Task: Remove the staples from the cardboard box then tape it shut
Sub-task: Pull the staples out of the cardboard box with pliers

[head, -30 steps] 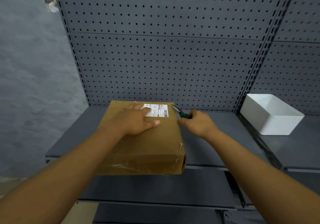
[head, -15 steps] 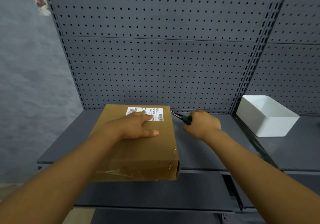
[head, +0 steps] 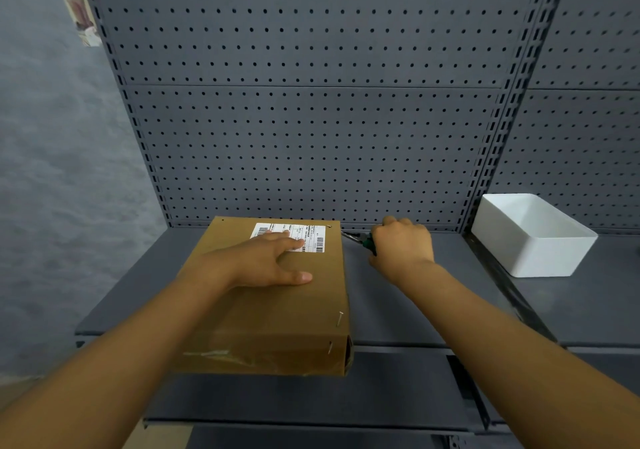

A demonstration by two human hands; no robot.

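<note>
Brown cardboard box [head: 277,310] lies on a grey shelf [head: 398,303], its front overhanging the edge. Left hand [head: 266,261] rests flat on its top, fingers straight. Right hand [head: 401,244] grips green-handled pliers [head: 358,239], tip near the box's far right corner. Two staples [head: 340,319] show near the front right corner.

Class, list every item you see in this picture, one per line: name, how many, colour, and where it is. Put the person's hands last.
cardboard box: one, brown, on the shelf, left of centre
label: one, white, far end of the box top
staples: at least three visible, silver, along the box's right edge
pliers: one, green-handled, tip at the box's far right corner
bin: one, white, right on the shelf
shelf: grey, with pegboard behind
left hand: flat on the box
right hand: grips the pliers
</note>
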